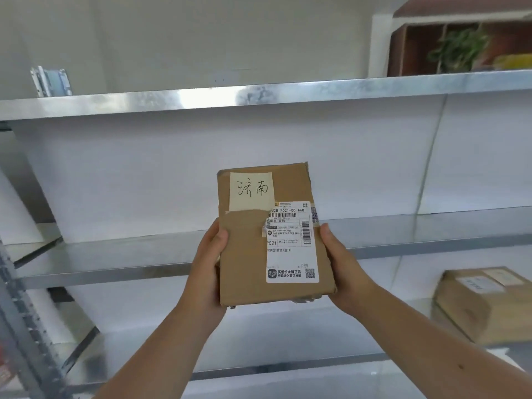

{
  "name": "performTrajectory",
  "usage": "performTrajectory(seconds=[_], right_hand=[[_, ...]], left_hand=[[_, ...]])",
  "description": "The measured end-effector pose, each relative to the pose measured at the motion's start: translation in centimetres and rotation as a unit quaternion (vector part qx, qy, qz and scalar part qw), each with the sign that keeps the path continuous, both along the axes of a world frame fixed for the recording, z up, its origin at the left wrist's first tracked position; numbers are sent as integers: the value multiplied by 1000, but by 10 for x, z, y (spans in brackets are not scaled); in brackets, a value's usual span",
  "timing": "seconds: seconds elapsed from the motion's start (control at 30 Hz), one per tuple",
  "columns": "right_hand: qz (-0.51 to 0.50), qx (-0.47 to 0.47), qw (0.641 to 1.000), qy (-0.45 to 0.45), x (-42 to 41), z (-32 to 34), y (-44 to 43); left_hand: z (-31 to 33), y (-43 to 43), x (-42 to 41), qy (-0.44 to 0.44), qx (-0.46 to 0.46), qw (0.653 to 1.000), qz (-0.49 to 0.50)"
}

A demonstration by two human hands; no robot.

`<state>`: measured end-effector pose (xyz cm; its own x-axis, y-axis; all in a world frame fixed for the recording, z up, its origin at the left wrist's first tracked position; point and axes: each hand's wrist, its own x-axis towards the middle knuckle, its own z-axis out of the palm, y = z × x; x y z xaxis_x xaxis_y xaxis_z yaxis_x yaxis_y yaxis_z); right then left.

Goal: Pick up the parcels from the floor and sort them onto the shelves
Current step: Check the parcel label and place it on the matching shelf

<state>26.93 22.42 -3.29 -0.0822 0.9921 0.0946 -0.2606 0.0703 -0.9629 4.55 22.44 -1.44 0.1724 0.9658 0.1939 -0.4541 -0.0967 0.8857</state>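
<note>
I hold a flat brown cardboard parcel (247, 249) upright in front of the metal shelves. It carries a yellow handwritten note at the top and a white shipping label on its right half. My left hand (208, 263) grips its left edge with the thumb on the front. My right hand (344, 263) grips the right edge the same way. The parcel hovers at the height of the middle shelf (115, 260), in front of its edge. A second cardboard parcel (486, 303) lies on the lower shelf (288, 364) at the right.
The top shelf (201, 97) runs across above, with a metal bracket (51, 80) at its left end. A grey upright post (26, 326) stands at the left. Behind the top right is a wooden cabinet (417, 44) with a green plant (457, 48).
</note>
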Motion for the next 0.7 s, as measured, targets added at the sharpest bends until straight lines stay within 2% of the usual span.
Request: performTrajectory(seconds=[0.1, 0.4, 0.7], right_hand=[[-20, -18, 999, 36, 28, -2, -4], [-124, 0, 992, 34, 119, -9, -15], [-104, 0, 994, 19, 265, -13, -56]], left_hand=[[-1, 13, 29, 4, -5, 999, -35], [1, 23, 121, -6, -2, 995, -101], [-2, -23, 267, -14, 1, 995, -96]])
